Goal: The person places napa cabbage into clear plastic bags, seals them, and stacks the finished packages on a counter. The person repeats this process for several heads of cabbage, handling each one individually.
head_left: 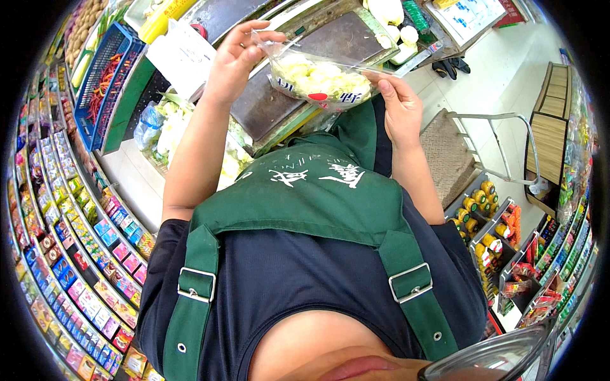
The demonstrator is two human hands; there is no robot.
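A clear printed plastic bag [318, 96] hangs between my hands, above the worktable's near edge and in front of my green apron. Inside lie pale yellow-green vegetable pieces [314, 75], whose exact kind I cannot make out. My left hand [238, 58] pinches the bag's upper left corner, with the other fingers loosely raised. At the opposite end, my right hand [400, 114] grips the bag's edge between thumb and fingers. Below the bag is a dark, flat board [267, 111] set in the worktable.
On the left stand a blue basket of red chillies [105, 86], a white box [181, 57] and leafy trimmings [173, 130]. Whole pale vegetables [400, 38] sit at the far right of the table. A metal-handled trolley [448, 143] and stocked shelves [70, 209] surround me.
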